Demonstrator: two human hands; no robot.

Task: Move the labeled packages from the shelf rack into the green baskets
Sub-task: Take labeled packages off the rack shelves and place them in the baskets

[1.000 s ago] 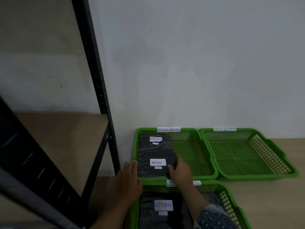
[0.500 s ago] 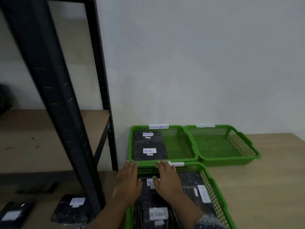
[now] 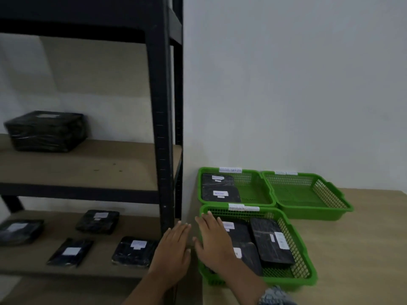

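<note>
The packages are flat black wrapped parcels with white paper labels: four lie spread on the lower shelf (image 3: 99,269), one of them (image 3: 134,251) nearest the rack post (image 3: 159,128), and a taller stack (image 3: 47,131) sits on the shelf above. More fill the near basket (image 3: 305,267) and the far left basket (image 3: 267,195), whose label writing is probably "RETURN" but too blurred to read. The left hand (image 3: 174,252) and right hand (image 3: 212,243) hover flat with fingers extended, empty, the right over the near basket's left edge.

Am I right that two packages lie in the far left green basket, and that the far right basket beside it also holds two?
Not quite. The head view shows the far left green basket with two packages, as you say, but the far right basket beside it holds none; only its bare green mesh floor shows.
</note>
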